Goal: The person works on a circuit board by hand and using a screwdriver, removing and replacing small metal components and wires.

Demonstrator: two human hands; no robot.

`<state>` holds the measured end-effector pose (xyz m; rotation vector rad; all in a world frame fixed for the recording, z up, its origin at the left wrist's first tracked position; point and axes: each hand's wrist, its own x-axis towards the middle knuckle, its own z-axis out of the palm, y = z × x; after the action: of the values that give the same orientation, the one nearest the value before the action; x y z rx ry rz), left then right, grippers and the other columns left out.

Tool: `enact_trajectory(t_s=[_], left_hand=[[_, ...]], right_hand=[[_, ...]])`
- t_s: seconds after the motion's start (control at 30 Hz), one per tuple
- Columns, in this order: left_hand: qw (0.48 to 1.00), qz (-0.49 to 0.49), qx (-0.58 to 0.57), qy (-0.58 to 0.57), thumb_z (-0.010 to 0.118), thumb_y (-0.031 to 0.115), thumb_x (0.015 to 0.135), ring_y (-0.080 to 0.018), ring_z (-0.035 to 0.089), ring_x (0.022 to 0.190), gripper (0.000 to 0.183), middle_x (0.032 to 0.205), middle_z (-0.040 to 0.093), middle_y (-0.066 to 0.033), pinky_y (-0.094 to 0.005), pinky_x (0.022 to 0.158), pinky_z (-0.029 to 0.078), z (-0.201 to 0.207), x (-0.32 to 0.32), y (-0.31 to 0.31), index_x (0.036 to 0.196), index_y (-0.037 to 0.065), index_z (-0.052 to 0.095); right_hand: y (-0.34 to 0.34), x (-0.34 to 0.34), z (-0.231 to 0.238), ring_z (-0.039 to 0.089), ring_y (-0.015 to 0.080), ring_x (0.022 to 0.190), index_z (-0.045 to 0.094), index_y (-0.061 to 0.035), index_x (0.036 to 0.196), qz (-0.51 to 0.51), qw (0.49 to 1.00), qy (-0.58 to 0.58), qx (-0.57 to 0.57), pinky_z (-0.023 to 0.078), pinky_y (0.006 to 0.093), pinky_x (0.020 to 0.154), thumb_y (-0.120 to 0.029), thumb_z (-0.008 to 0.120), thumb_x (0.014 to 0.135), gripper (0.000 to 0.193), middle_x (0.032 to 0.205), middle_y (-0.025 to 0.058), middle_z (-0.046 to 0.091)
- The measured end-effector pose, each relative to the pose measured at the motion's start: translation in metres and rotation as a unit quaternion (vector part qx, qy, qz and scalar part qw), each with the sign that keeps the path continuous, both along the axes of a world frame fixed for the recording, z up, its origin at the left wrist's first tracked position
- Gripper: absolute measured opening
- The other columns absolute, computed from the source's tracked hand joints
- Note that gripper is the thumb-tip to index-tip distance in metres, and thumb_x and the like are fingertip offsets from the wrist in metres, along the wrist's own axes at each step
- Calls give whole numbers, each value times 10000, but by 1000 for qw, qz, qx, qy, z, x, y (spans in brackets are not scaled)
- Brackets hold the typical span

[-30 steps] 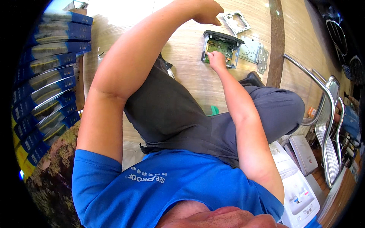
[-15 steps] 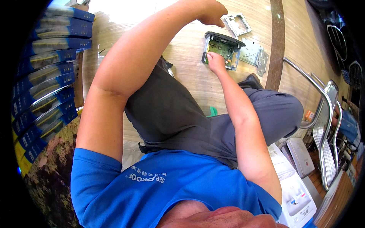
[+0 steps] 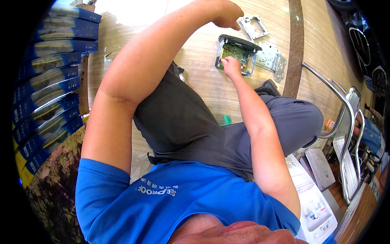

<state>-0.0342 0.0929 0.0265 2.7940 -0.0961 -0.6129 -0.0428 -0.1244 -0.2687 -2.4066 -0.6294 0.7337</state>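
Note:
An opened electronic unit, like a car stereo, sits on the floor with its black front panel on the far side and a green circuit board bare inside. Over its left edge, my right hand is closed, with thumb and fingertips pinched together near the inner side wall. Whatever lies between those fingertips is too small to make out. Farther off, my left hand hangs above the floor, thumb and fingers apart, with nothing visible in it. Just right of it lies a white-grey metal frame.
A perforated metal cover and a smaller grey plate lie right of the unit. Stacked blue boxes stand at left. A chrome-framed chair is at right, beside a white box. Something green lies between my legs.
Both hands stay almost where they were. My right hand's fingers have shifted very slightly at the unit's left edge.

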Motion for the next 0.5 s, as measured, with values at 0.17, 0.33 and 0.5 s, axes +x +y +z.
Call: enact_trajectory(t_s=[0.17, 0.33, 0.5], left_hand=[[1000, 5, 3, 11, 655, 312, 878, -359, 581, 1188, 490, 1259, 627, -207, -444, 1003, 461, 5, -1, -2, 1255, 2, 612], [1000, 5, 3, 14, 653, 310, 882, -359, 579, 1191, 492, 1267, 623, -205, -443, 1005, 459, 8, -3, -1, 1264, 3, 608], [1000, 9, -4, 1, 653, 313, 885, -361, 580, 1188, 488, 1265, 623, -206, -446, 1000, 463, 6, -4, 0, 1259, 2, 610]], right_hand=[[1, -7, 10, 677, 372, 912, 730, -90, 1037, 23, 997, -61, 27, 535, 444, 832, -207, 625, 884, 219, 968, 200, 704], [0, -7, 9, 684, 360, 909, 730, -115, 1080, 12, 998, -27, 50, 539, 417, 829, -210, 635, 886, 236, 981, 196, 706], [-2, -4, -10, 694, 337, 881, 735, -84, 1046, -43, 995, 53, 68, 537, 394, 799, -288, 675, 879, 270, 955, 194, 711]])
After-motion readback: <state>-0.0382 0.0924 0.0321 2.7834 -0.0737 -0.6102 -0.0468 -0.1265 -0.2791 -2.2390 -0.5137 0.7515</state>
